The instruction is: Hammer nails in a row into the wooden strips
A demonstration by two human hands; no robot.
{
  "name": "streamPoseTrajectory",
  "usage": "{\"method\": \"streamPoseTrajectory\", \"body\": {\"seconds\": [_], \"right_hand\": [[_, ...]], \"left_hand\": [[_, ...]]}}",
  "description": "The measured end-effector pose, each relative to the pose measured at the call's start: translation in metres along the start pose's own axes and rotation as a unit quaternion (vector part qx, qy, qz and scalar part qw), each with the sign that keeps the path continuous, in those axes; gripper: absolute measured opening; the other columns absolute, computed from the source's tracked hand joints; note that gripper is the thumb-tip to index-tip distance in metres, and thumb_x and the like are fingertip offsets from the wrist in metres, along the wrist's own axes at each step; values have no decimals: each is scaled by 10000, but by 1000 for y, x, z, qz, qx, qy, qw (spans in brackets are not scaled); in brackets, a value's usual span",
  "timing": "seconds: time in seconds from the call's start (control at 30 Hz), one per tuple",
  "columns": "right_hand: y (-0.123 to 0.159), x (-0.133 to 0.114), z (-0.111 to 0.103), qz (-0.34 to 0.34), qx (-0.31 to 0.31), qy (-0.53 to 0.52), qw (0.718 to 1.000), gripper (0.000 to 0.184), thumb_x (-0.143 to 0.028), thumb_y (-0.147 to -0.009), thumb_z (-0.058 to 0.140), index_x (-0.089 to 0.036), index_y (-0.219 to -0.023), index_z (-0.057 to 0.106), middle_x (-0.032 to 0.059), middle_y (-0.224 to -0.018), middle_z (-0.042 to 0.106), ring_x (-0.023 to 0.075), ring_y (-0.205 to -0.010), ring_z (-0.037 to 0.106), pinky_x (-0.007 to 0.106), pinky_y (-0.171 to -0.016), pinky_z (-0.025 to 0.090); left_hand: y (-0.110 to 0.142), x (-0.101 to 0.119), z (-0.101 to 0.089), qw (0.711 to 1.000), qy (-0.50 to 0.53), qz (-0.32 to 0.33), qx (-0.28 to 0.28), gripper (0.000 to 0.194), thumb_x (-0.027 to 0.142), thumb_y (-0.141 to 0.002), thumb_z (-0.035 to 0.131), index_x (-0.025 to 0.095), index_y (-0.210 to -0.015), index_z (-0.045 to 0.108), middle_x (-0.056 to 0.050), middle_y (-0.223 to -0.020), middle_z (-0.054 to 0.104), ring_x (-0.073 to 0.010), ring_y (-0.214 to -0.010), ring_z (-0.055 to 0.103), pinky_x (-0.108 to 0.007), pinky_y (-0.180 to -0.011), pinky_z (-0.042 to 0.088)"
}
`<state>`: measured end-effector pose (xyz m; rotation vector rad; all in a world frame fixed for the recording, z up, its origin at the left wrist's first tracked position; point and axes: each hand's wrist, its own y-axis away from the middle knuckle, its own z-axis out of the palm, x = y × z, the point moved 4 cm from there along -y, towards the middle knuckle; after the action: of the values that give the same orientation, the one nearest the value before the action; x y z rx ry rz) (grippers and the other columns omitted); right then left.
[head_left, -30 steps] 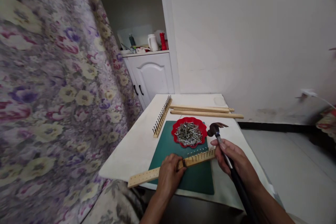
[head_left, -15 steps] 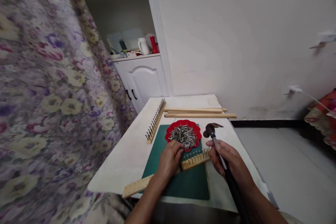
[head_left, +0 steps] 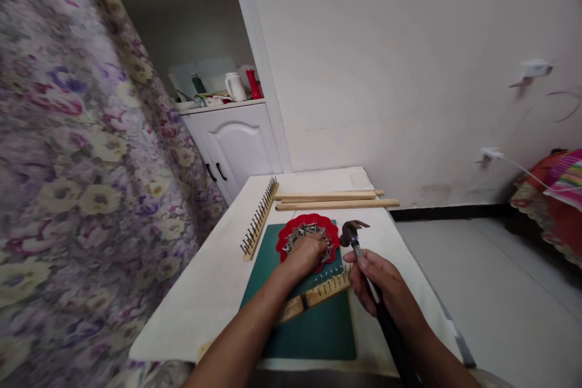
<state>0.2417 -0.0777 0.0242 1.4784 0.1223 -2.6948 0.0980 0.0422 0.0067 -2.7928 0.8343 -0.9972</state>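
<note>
My left hand (head_left: 309, 252) reaches into a red scalloped bowl (head_left: 284, 232) of loose nails (head_left: 304, 231). Its fingers curl down among the nails, and the fingertips are hidden. My right hand (head_left: 391, 284) grips a claw hammer (head_left: 378, 301) by its dark handle, the head raised beside the bowl. Below the bowl, a wooden strip (head_left: 324, 290) lies slantwise on a green mat (head_left: 316, 339). Nails stand in a row along its right part, near my right fingers. A dark mark crosses the strip, and my left forearm covers part of it.
Another strip (head_left: 262, 216) full of upright nails lies on the white table (head_left: 195, 297) at the left. Bare wooden strips (head_left: 336, 202) rest at the back. A floral curtain (head_left: 86, 194) hangs to the left, and a white cabinet (head_left: 240, 142) stands behind.
My left hand has moved from the bowl's near edge up into the nails. The hammer stays in my right hand. The whole view has shifted slightly.
</note>
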Motion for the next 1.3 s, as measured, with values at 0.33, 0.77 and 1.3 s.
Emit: {"method": "streamPoseTrajectory", "body": {"seconds": [0.33,0.77,1.3], "right_hand": [[-4,8,1,7,3,17,1000,317,-448,-804,587,-150,-909,568,-32,-544,590,48,-288,393,179,-310,214],[2,21,7,21,-30,49,998,325,-462,-792,596,-149,-877,568,-31,-521,586,45,-285,387,176,-320,208],[6,23,5,27,-33,60,997,291,-418,-825,569,-140,-910,558,-37,-519,586,38,-293,395,163,-321,220]], "left_hand": [[7,-3,-2,995,-83,49,-25,145,116,-770,470,177,-724,594,-35,-781,596,-163,-735,530,-243,-668,359],[74,-33,-10,928,327,-138,113,173,315,-743,578,155,-808,560,17,-635,586,-118,-575,556,-219,-575,429],[125,-20,26,943,242,-177,142,152,299,-756,582,153,-743,626,20,-651,580,-118,-617,507,-195,-577,371]]}}
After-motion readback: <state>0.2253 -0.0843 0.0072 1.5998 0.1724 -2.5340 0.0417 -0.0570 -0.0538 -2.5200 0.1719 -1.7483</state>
